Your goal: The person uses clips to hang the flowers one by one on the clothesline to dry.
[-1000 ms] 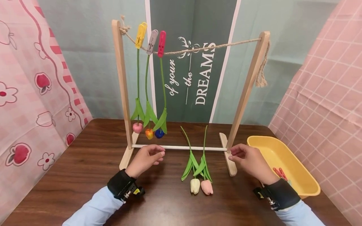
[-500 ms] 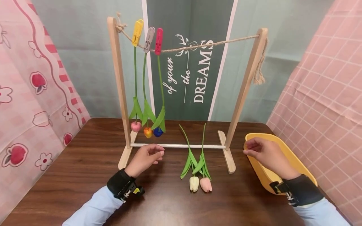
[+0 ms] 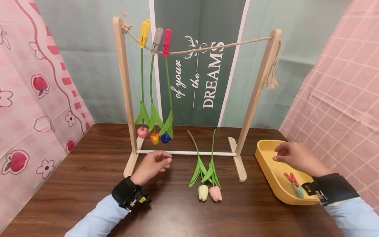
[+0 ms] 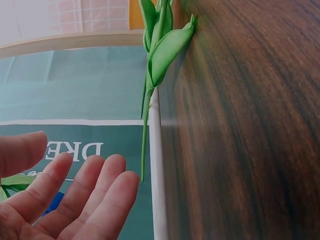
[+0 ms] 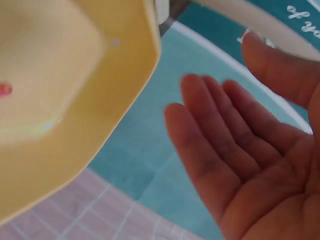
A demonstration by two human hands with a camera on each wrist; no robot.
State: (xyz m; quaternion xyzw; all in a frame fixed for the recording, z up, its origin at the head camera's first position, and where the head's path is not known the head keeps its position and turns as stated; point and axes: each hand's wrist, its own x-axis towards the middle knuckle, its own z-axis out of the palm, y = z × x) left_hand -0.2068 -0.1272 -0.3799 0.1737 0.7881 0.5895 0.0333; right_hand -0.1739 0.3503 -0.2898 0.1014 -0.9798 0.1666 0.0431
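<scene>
My right hand [image 3: 300,158] hovers over the yellow basin [image 3: 267,168], fingers relaxed and holding nothing. Below it in the basin lie a red clothespin [image 3: 291,179] and a pale green one [image 3: 298,190]. My left hand [image 3: 152,166] stays by the left end of the white crossbar [image 3: 186,153], its fingers loosely bent around nothing. Two artificial tulips, one cream [image 3: 203,193] and one pink [image 3: 215,194], lie on the table with stems pointing away. In the left wrist view, green tulip leaves [image 4: 167,55] appear beyond the spread fingers.
A wooden frame [image 3: 254,95] carries a sagging rope [image 3: 219,48]. Yellow [image 3: 144,34], grey [image 3: 156,41] and red [image 3: 166,42] clothespins on it hold upside-down tulips: pink [image 3: 142,132], orange-yellow [image 3: 155,138] and blue [image 3: 165,138]. Patterned cloths flank the brown table [image 3: 88,171].
My right hand has moved right, from beside the frame's right foot to above the basin, and the clothespins inside show again. The left hand has stayed where it was.
</scene>
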